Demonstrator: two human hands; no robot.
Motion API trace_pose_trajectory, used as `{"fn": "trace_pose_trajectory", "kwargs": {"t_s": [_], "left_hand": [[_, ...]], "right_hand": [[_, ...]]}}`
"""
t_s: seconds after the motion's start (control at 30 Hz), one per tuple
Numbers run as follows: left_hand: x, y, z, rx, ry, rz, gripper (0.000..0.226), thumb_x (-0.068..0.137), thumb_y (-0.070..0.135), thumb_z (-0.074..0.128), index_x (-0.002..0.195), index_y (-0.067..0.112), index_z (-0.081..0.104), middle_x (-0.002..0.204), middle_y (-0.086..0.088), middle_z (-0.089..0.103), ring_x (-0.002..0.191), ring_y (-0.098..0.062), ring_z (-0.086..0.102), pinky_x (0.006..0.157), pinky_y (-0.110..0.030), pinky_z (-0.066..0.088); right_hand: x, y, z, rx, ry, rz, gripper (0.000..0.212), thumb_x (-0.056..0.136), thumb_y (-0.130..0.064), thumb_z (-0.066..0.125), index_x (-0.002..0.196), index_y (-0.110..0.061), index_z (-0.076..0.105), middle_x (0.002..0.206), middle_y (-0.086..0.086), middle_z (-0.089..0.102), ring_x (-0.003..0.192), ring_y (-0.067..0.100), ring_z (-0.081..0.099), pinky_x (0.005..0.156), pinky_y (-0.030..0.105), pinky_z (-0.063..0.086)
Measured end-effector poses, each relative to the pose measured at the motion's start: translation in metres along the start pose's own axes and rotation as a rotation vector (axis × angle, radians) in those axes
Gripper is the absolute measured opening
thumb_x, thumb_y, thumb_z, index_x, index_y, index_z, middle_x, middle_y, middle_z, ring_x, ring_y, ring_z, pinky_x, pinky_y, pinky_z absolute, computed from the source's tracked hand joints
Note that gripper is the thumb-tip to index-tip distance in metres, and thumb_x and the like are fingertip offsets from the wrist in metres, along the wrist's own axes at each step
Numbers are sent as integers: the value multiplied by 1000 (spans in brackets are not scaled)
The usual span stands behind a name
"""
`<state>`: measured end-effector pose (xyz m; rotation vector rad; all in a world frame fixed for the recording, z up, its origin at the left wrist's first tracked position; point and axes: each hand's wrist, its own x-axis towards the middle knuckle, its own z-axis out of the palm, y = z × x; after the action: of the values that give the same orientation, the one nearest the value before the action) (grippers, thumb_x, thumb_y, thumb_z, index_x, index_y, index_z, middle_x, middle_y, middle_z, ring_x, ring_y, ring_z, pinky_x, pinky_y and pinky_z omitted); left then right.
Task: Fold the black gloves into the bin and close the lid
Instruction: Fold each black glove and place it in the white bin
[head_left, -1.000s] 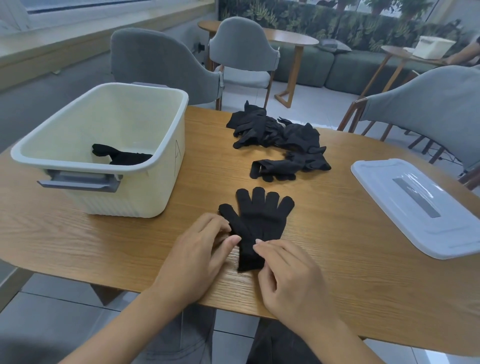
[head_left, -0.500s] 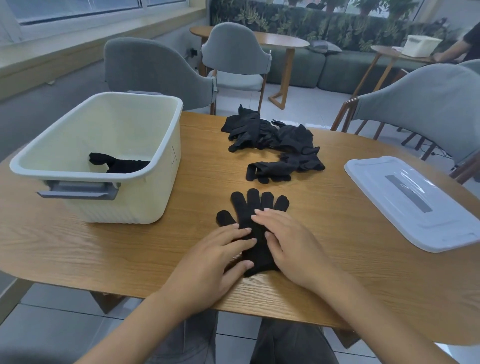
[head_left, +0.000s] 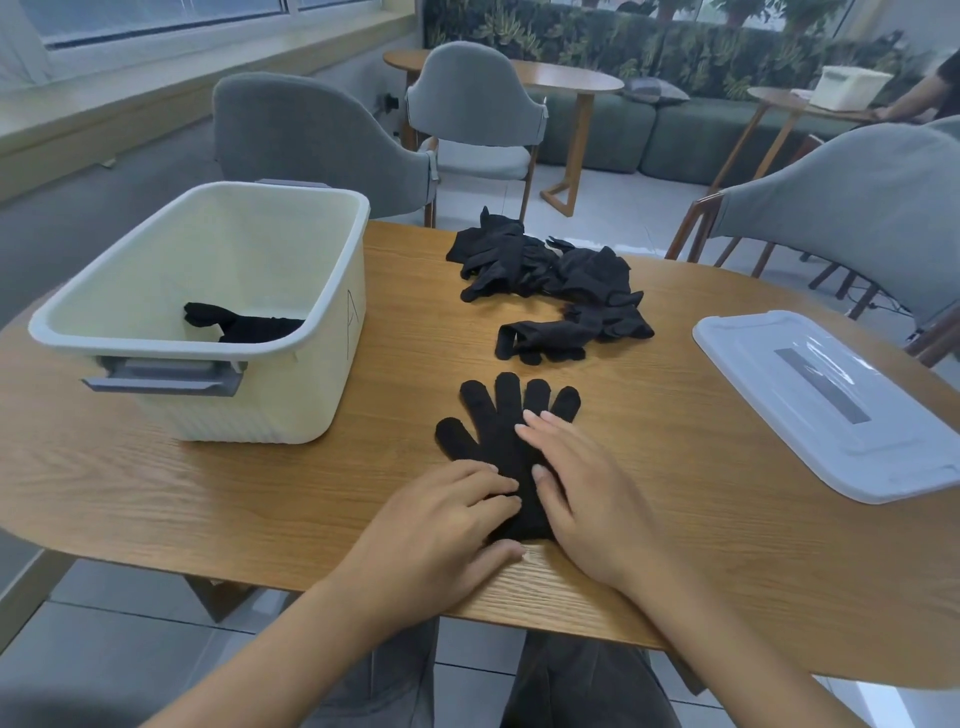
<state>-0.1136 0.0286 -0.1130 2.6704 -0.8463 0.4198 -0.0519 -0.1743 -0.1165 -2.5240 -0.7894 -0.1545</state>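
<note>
The bin (head_left: 270, 395) is sitting to the left, one glove inside. Both hands are pressing flat — left hand (head_left: 441, 525), right hand (head_left: 582, 483) — on the glove (head_left: 506, 431), its fingers pointing away, the left hand nearer the bin.

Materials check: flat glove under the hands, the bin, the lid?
Glove: looks like knit fabric, matte black, with a fuzzy surface and soft rounded fingertips. Bin: likely moulded plastic, cream and matte, ribbed lower walls, grey handle. Lid: likely plastic, pale, semi-glossy, catching window glare; the grey strip on top could be a label or an inset, unclear which.
</note>
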Motion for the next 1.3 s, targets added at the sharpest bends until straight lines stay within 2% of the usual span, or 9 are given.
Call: {"fn": "trace_pose_trajectory", "kwargs": {"t_s": [0.2,0.3,0.47,0.7,0.87,0.93,1.03,1.13,1.3], "left_hand": [[9,11,2,175,-54,64,20,98,24,51,98,12,68,106,-4,70,99,-22,65,75,-36,58],[9,15,8,185,-64,24,4,95,12,58,94,12,62,100,-6,67,92,-23,64,68,-36,58],[11,12,11,97,36,-60,21,99,23,46,96,14,64,93,-1,66,82,-18,64,63,-34,56],[7,6,10,-22,78,-102,24,98,30,51,107,15,67,100,4,68,85,-15,66,69,-34,55],[2,3,1,-85,3,-88,37,96,51,57,118,22,62,115,11,61,93,-6,61,74,-25,54],[0,3,2,-118,9,-107,33,95,45,61,120,23,60,117,13,55,92,-4,59,73,-23,52],[3,3,3,-182,66,-182,22,99,30,59,120,26,59,107,16,58,89,-3,59,73,-25,50],[11,3,2,-267,125,-287,13,100,34,57,112,30,60,97,19,62,87,0,59,74,-21,48],[26,-1,7,-312,213,-417,11,96,34,64,105,29,60,89,17,60,84,1,57,71,-18,47]], "right_hand": [[-16,1,-8,113,306,7,33,94,2,53,118,-15,68,115,-11,65,114,5,57,95,27,49],[-26,-4,-11,167,272,27,41,86,2,52,119,-18,67,111,-13,63,109,4,57,92,20,47],[-44,-13,-15,166,84,18,52,80,-9,55,130,-23,59,121,-17,58,118,-4,48,99,6,33],[-46,-13,-6,-28,81,-11,38,89,-11,66,126,-20,63,125,-10,63,118,3,53,105,3,24],[-46,-17,-7,-25,103,49,28,95,-13,63,121,-22,68,124,-10,66,116,4,57,98,10,35],[-46,-18,-7,11,101,90,26,98,-16,58,122,-24,66,123,-12,66,115,3,57,95,10,36],[-40,-21,-7,107,124,142,19,100,-23,54,114,-29,65,107,-18,64,101,1,57,86,14,45],[-28,-20,-7,143,168,197,11,100,-34,54,106,-32,62,94,-19,62,92,1,56,78,25,49],[-9,-16,-4,170,235,303,7,95,-39,61,95,-32,61,85,-15,62,86,2,56,74,26,48]]}}
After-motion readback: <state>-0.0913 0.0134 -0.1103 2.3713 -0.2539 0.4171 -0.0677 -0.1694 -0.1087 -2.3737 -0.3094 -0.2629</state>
